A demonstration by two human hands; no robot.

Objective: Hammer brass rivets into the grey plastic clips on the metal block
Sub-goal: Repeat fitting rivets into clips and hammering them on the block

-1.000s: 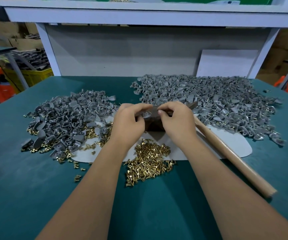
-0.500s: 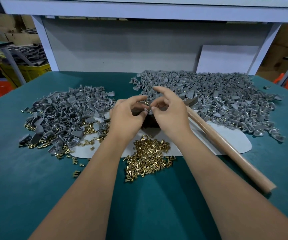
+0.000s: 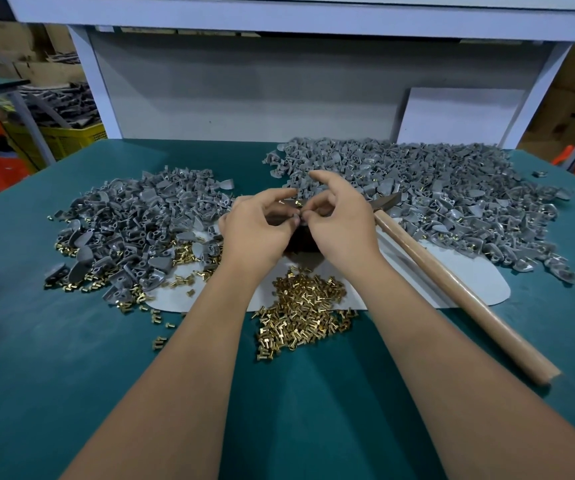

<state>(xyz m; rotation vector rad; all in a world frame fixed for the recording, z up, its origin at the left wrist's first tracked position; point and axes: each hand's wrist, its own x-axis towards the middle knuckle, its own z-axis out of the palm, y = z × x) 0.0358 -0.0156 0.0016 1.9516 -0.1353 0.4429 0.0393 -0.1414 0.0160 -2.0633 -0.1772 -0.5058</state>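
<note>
Your left hand (image 3: 256,230) and right hand (image 3: 339,223) meet fingertip to fingertip over the dark metal block (image 3: 301,242), which sits just below and between them, mostly hidden by both palms; left fingers are curled inward, thumb and forefinger pinched at something small, too small to tell what; right hand pinches at the same spot with thumb and forefinger, its other fingers lifted and spread loose; a small brass rivet (image 3: 297,202) shows just above the meeting fingertips, whether either hand touches it I cannot tell; the loose heap of short brass rivets (image 3: 301,313) lies just below your wrists, between the forearms; the smaller pile of grey plastic clips (image 3: 133,230) with brass rivets mixed in sits left of your left hand; the larger pile of grey plastic clips (image 3: 435,188) spreads behind and right of your right hand; the wooden-handled hammer (image 3: 452,282) lies beside your right forearm, head near the right hand, handle running down-right, untouched; a pale grey mat (image 3: 469,282) lies under the block; all on the teal bench top (image 3: 71,358).
</note>
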